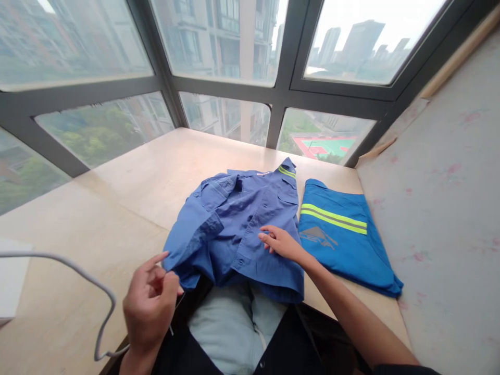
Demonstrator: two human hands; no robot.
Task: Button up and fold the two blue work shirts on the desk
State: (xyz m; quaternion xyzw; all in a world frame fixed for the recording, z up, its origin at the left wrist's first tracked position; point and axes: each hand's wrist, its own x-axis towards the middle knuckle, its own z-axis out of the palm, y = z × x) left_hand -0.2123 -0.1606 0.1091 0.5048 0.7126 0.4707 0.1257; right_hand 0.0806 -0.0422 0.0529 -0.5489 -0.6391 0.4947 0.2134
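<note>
The fingers of the left hand [150, 301] are curled, with index finger and thumb apart; no cloth is visible between them. The index fingertip points away from the person, at the near left edge of the jacket [250, 229]. Whether it touches the cloth cannot be told. The fingers of the right hand [282, 244] are loosely bent, index finger and thumb slightly apart, with no cloth visible in the grip. This hand is positioned over the front of the jacket, right of its middle; contact cannot be confirmed.

The jacket lies on the bench [117, 208] directly in front of the person. Its long axis runs away from the lap, hem nearest and collar [263, 173] farthest, toward the windows [226, 117]. The collar therefore lies beyond both hands. The sleeve [197, 221] on the left side slants from the far shoulder down toward the left hand, which is the nearer hand to its lower end. The right hand is nearer to the button front.

A folded blue garment [344, 255] lies just beside the jacket, on its right, next to the wall [437, 208].
</note>
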